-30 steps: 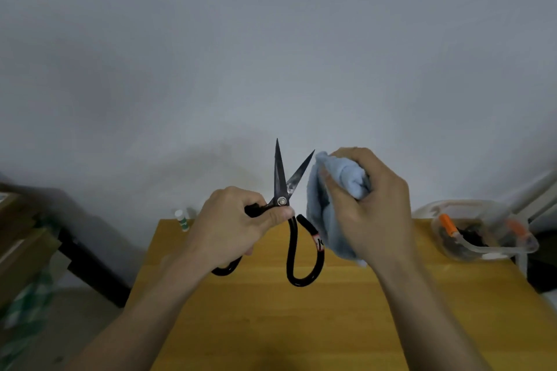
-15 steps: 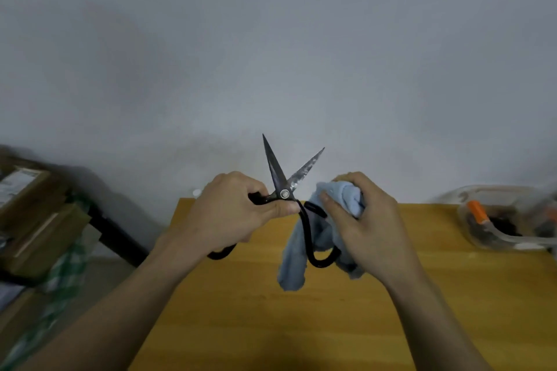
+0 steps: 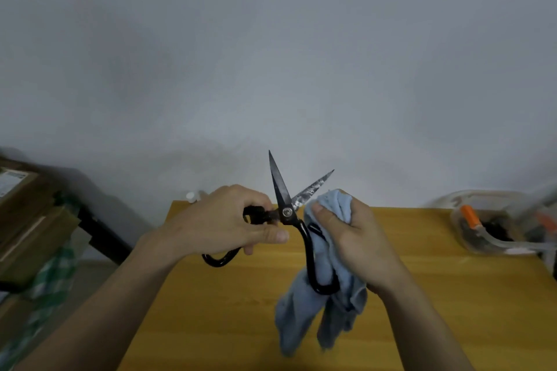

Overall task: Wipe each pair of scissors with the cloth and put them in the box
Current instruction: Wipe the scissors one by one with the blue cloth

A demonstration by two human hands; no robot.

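Open blades point upward, near the wiping hand.
The left hand (image 3: 223, 220) grips the scissors (image 3: 289, 211) above the table (image 3: 211, 310); the right hand (image 3: 355, 238) pinches the cloth (image 3: 313, 304) beside one blade, so a slip may cut its fingers.

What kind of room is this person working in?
Probably a plain home room or storeroom, not a workshop: a small wooden table against a bare grey wall, cardboard boxes stacked at the left, and a clear plastic box of tools at the right.
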